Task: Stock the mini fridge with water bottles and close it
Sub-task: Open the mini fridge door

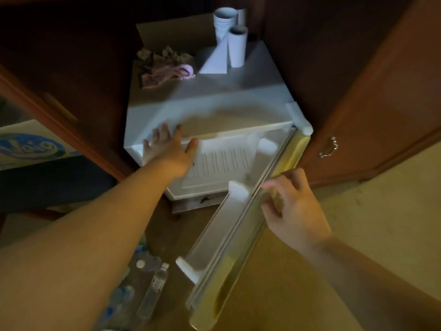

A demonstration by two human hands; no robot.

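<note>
Left hand (167, 149) flat on mini fridge (214, 96) top; right hand (293, 206) seemingly gripping open door (238, 235) edge

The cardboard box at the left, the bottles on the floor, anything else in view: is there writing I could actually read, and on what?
Cardboard box: a blue swirling logo with large letters, cut off and blurred; not readable.
Water bottles on the floor: labels too small and blurred to read.
Mini fridge, its open door, the paper cups: no text visible.

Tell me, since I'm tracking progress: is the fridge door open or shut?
Open. The door stands swung out from the fridge, its inner shelves showing. The right hand holds its top edge; the left hand rests on the fridge's front corner.
</note>
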